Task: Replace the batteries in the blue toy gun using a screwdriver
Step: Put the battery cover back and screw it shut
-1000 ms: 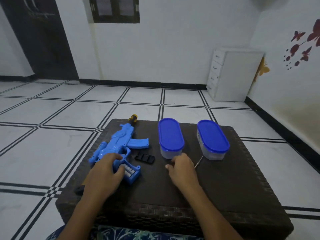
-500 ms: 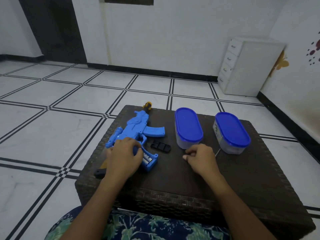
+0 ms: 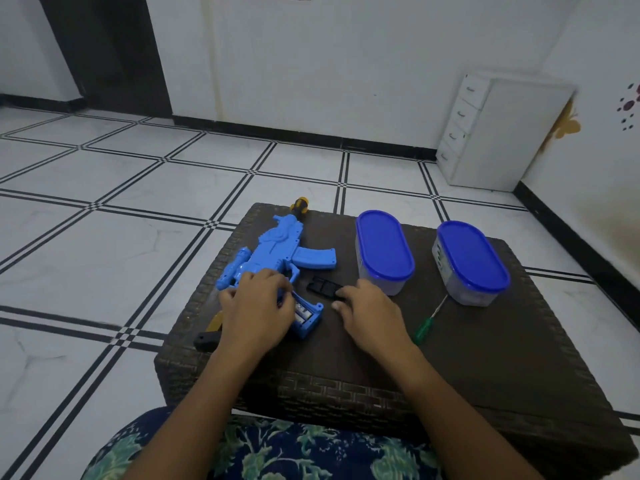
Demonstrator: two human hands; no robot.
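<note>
Near table edge (image 3: 346, 393): bare strip in front of both wrists.
Left hand (image 3: 258, 306): fingers curled over blue toy gun (image 3: 277, 251) at its open battery bay; grip hidden.
Right hand (image 3: 372, 313): fingertips touching black cover (image 3: 323, 288); hold unclear.
Screwdriver (image 3: 429, 322): lying free, right of that hand.
Far edge: gun muzzle overhangs.

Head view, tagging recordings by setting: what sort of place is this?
Probably a room in a home: white floor tiles with black lines, a white drawer chest against the wall, butterfly wall stickers, and a low dark woven table.
</note>
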